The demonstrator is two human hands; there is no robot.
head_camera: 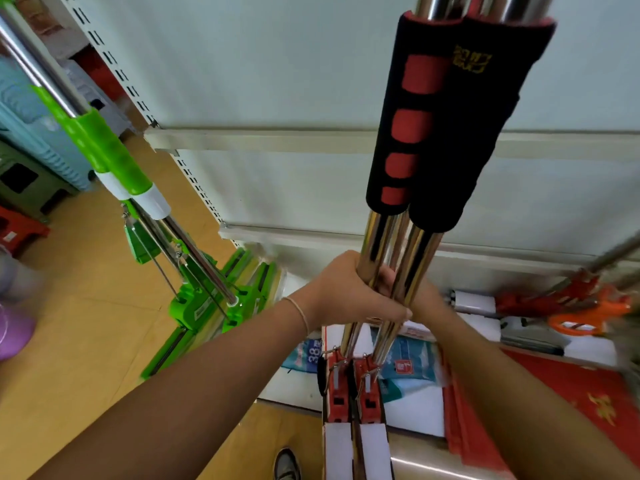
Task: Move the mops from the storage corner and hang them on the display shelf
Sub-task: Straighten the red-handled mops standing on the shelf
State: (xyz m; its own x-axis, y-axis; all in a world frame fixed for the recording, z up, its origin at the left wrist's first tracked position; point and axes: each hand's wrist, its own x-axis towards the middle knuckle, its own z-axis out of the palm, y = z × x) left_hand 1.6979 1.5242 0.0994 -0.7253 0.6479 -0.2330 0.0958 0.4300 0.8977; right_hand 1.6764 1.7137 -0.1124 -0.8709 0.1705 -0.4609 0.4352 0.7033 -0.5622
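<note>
Two red mops (394, 244) with shiny metal poles and black-and-red foam grips stand upright side by side in front of me. Their red heads with white sponge pads (353, 441) hang at the bottom of the view. My left hand (349, 289) grips both poles just below the foam grips. My right hand (420, 299) holds the same poles from behind and is mostly hidden by them. The white display shelf (277, 140) with slotted uprights rises right behind the mops.
Two green mops (114, 157) lean at the left, their heads resting at the shelf base. Red and orange mop parts (575, 306) lie at the right. Packaged goods cover the bottom shelf. Plastic stools stand at the far left on the tan floor.
</note>
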